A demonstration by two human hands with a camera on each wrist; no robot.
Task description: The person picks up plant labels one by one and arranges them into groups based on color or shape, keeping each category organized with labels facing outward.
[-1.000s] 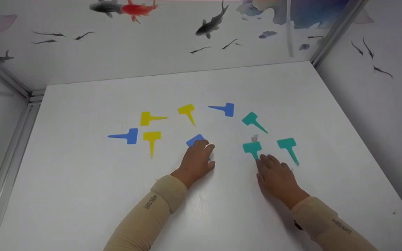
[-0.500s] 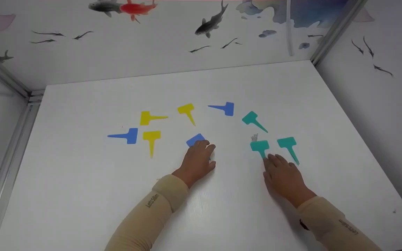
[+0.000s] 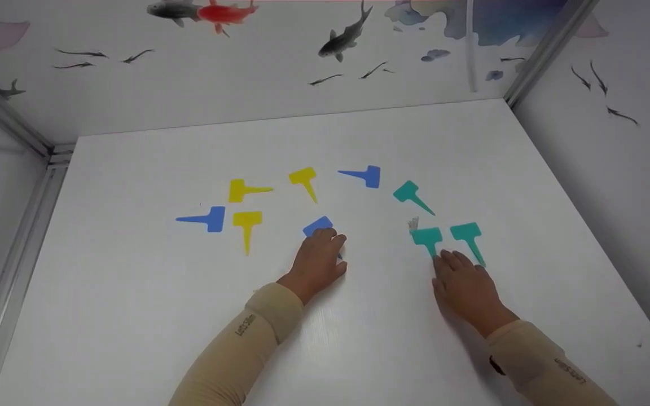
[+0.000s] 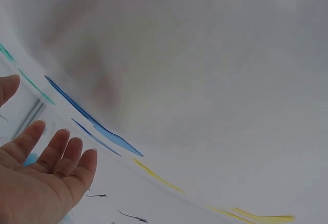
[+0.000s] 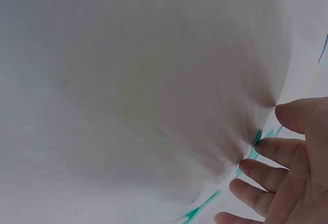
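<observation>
T-shaped plastic plant labels lie flat on the white table (image 3: 325,349). My right hand (image 3: 468,286) has its fingers extended, with the index fingertip on the stem of a green plant label (image 3: 427,235); in the right wrist view that fingertip meets the green strip (image 5: 258,137), and the thumb touches the tabletop. My left hand (image 3: 316,262) is over a blue plant label (image 3: 317,225), hiding most of its stem. In the left wrist view this blue label (image 4: 115,139) lies on the table, apart from the loosely bent fingers (image 4: 82,175).
Two more green labels lie near my right hand, one to the right (image 3: 467,231) and one farther back (image 3: 409,193). A blue label (image 3: 373,176) is at the back, another blue one (image 3: 215,220) at left. Three yellow labels (image 3: 247,219) lie between. A small clear scrap (image 3: 413,223) sits behind the touched label.
My right hand has slid the green label to the right, toward the other green one and past the clear scrap. My left hand stays nearly where it was.
</observation>
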